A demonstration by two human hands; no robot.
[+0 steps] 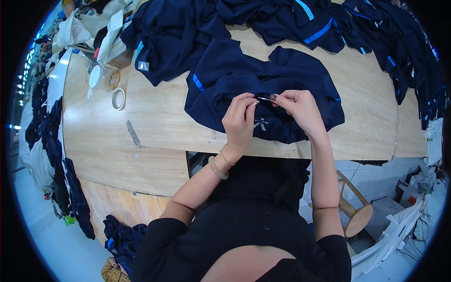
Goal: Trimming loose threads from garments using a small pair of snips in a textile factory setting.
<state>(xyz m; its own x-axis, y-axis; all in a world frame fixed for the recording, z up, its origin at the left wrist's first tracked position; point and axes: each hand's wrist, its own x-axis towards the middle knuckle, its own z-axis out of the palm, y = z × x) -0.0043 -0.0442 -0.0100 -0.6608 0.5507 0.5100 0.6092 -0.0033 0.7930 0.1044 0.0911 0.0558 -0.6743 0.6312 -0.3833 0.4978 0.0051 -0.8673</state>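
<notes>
A navy garment (277, 70) with bright blue trim lies on the table in front of me, its neck opening toward me and a pale print inside. My left hand (239, 120) is closed in a pinch at the edge of that opening, thumb against fingertips on the cloth. From the right, my right hand (300, 108) pinches a small metal-tipped tool (264, 98) with a dark end. Its thin, shiny tip points left, close to my left fingertips. The tool's exact kind is too small to make out.
More navy garments (183, 33) are heaped along the far side and right of the wooden table (159, 127). On the left are a roll of tape (118, 99), a grey strip (133, 134) and a cluttered box (117, 56). A wooden stool (359, 221) stands at lower right.
</notes>
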